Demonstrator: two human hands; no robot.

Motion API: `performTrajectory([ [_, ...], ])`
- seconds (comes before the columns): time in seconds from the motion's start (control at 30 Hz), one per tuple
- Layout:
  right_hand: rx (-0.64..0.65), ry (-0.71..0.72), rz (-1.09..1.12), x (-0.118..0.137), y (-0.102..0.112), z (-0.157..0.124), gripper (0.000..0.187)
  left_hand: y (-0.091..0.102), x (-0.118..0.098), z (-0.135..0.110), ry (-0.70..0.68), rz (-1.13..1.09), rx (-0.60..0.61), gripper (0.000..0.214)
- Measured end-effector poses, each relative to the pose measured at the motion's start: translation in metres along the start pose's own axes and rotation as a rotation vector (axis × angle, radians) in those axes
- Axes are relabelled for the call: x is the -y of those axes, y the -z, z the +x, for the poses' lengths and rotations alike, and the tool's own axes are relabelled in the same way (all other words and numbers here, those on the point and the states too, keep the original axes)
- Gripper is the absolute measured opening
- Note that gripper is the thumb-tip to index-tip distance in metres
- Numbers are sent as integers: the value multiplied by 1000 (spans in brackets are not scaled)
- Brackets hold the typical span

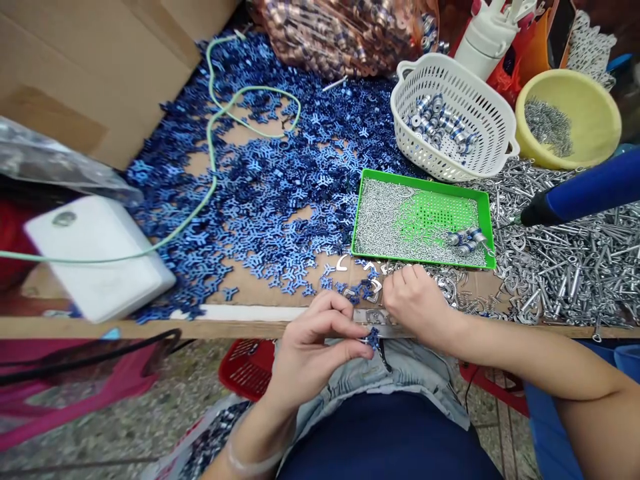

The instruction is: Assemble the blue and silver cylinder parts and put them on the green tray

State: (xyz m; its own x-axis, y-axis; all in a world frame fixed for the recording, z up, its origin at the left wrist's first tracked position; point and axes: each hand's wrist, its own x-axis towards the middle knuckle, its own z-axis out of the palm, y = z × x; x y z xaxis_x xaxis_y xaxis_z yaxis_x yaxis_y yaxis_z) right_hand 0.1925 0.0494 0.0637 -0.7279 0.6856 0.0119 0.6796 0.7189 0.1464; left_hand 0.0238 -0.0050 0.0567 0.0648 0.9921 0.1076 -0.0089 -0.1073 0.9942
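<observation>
My left hand (320, 340) pinches a small blue three-armed metal piece (373, 339) between thumb and fingertips, just in front of the table edge. My right hand (417, 303) is closed, fingers curled down at the table's front edge beside loose silver hook-shaped clips (375, 288); whatever it holds is hidden beneath the fingers. Behind it lies a green tray (424, 259) of tiny silver pins, with a few blue-and-silver cylinders (467, 241) at its right end. Many more blue three-armed pieces (260, 220) cover the table to the left.
A white basket (487, 120) holds cylinders; a yellow bowl (595, 127) holds small springs. Silver eye bolts (565, 267) pile up at right under a blue electric screwdriver (590, 190). A pale green cable (213, 153) crosses to a white box (100, 257). Cardboard (90, 60) stands at back left.
</observation>
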Motion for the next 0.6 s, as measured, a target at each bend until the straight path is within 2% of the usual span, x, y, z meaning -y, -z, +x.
performTrajectory([
  [0.07, -24, 6, 49, -8, 3, -2, 26, 0, 0, 0, 15, -43, -15, 10],
  [0.17, -191, -51, 203, -18, 12, -12, 25, -1, 3, 0, 68, -137, -36, 11],
  [0.27, -338, -123, 642, -20, 22, -23, 8, -4, 6, 3, 115, -275, -33, 13],
  [0.33, -357, -100, 976, -17, 27, -30, 9, -8, 8, 6, 126, -364, -7, 14],
  [0.4, -363, -41, 1169, -12, 29, -33, 11, -12, 8, 10, 123, -418, 31, 14],
  [0.6, -315, -16, 1248, -4, 22, -37, 11, -18, 6, 12, 100, -451, 97, 13],
])
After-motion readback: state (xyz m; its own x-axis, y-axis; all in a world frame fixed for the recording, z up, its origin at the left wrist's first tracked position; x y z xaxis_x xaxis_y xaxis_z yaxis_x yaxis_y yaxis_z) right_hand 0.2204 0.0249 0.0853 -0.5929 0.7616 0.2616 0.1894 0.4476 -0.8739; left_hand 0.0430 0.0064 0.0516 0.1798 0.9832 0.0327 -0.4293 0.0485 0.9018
